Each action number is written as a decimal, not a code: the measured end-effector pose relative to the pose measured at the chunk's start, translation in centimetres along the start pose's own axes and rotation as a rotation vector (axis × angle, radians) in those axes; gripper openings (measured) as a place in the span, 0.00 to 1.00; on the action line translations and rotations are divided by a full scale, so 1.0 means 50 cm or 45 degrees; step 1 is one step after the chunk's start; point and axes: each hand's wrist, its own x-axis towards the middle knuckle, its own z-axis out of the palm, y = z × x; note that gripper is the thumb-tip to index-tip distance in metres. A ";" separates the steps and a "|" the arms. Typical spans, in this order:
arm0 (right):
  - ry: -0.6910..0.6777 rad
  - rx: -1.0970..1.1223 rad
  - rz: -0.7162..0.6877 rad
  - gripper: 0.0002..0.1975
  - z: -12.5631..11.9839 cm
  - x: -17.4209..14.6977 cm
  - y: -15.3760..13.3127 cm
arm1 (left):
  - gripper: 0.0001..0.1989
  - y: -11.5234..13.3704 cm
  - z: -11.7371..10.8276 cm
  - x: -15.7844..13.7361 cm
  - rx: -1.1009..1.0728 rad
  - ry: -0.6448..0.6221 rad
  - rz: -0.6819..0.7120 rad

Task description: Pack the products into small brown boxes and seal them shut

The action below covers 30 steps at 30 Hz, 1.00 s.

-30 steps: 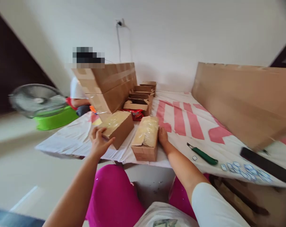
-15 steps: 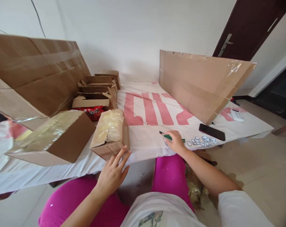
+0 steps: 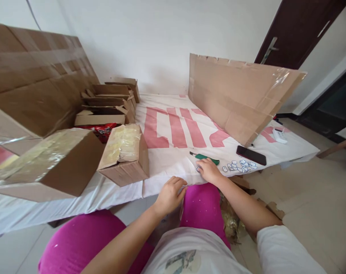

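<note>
My right hand (image 3: 209,171) is low over the front of the table, fingertips closed on a small white tag with a blue edge (image 3: 197,169). Just beyond its knuckles lies a green utility knife (image 3: 207,157), blade pointing left, no longer in the fingers. My left hand (image 3: 170,193) hovers at the table's front edge with loosely bent fingers, the thumb apart and nothing visible in it. To its left stands a taped cardboard box (image 3: 124,152), untouched. Several similar small tags (image 3: 243,166) are scattered right of my right hand.
A black phone (image 3: 251,155) lies behind the tags. A large cardboard sheet (image 3: 233,95) stands on the right. On the left are another taped box (image 3: 47,160), several open boxes (image 3: 101,118), a red packet (image 3: 103,132) and a tall cardboard panel (image 3: 41,76). A white device (image 3: 279,136) lies far right.
My right hand has put the green utility knife down on the cloth and moved to the small tag. My left hand has left the box and moved right.
</note>
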 end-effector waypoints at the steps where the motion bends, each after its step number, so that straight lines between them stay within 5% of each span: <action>1: -0.018 0.001 0.007 0.14 0.004 0.000 -0.003 | 0.06 -0.005 0.011 -0.007 -0.033 0.030 -0.001; 11: 0.044 0.221 0.165 0.08 -0.013 -0.010 0.004 | 0.08 -0.024 0.020 -0.041 -0.019 0.061 0.154; 21: 0.459 0.515 0.849 0.03 -0.206 -0.107 0.240 | 0.09 -0.025 0.022 -0.039 0.093 0.032 0.191; 30: 0.648 0.914 1.293 0.09 -0.149 -0.208 0.272 | 0.09 -0.028 0.034 -0.043 0.232 0.008 0.189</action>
